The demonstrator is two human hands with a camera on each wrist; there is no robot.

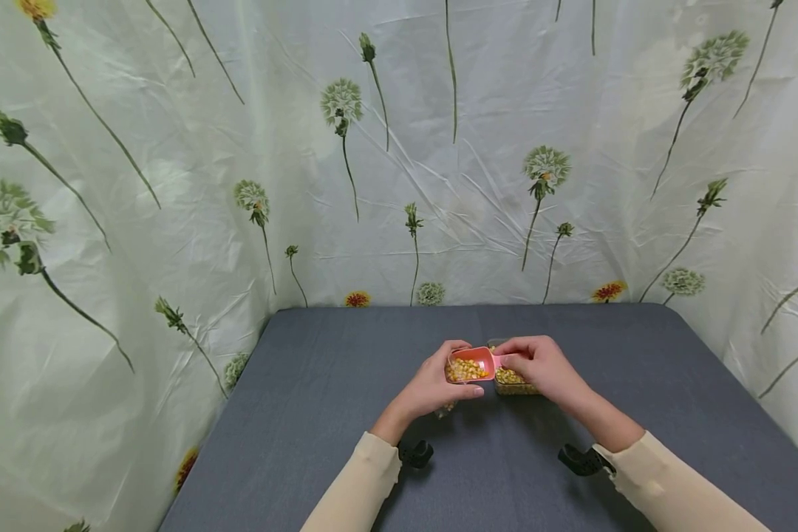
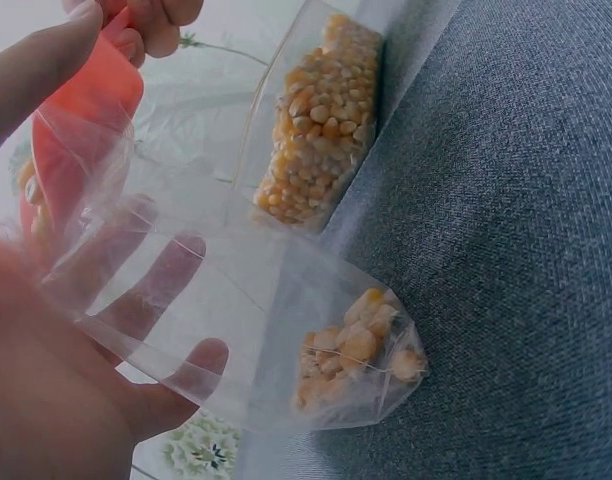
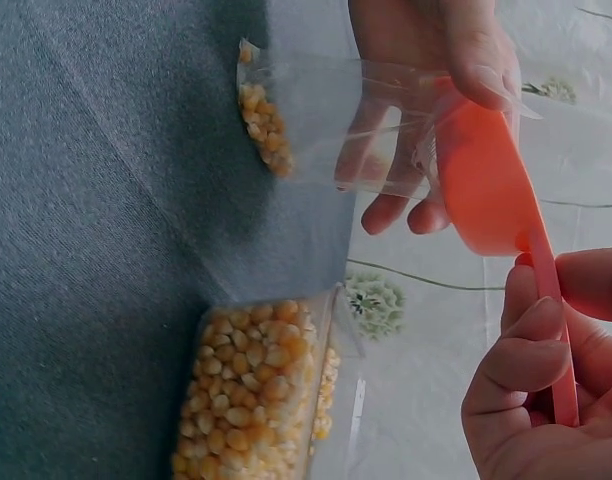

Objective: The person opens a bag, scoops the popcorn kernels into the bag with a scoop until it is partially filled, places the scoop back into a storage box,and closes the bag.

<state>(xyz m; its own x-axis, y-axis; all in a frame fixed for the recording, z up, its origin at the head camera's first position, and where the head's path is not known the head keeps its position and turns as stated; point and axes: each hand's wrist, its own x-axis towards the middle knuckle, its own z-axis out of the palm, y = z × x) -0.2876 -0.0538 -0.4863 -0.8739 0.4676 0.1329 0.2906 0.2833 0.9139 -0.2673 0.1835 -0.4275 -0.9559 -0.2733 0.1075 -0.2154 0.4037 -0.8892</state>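
Observation:
My right hand [image 1: 547, 367] grips the handle of a coral-pink scoop [image 3: 483, 185], thumb on top and fingers curled below. Corn kernels [image 1: 465, 369] fill much of the scoop's bowl. Around the mouth of a clear plastic bag [image 2: 236, 310] curls my left hand [image 1: 428, 386], its thumb against the edge beside the scoop. The scoop's front end lies inside the bag's mouth. A small heap of kernels [image 2: 346, 350] has gathered in the bag's bottom corner, which hangs low over the table.
A clear box [image 1: 519, 389] full of corn kernels stands on the dark grey table [image 1: 346, 384], just under and behind my right hand. Dandelion-printed curtain [image 1: 399, 162] hangs behind the table and along its sides.

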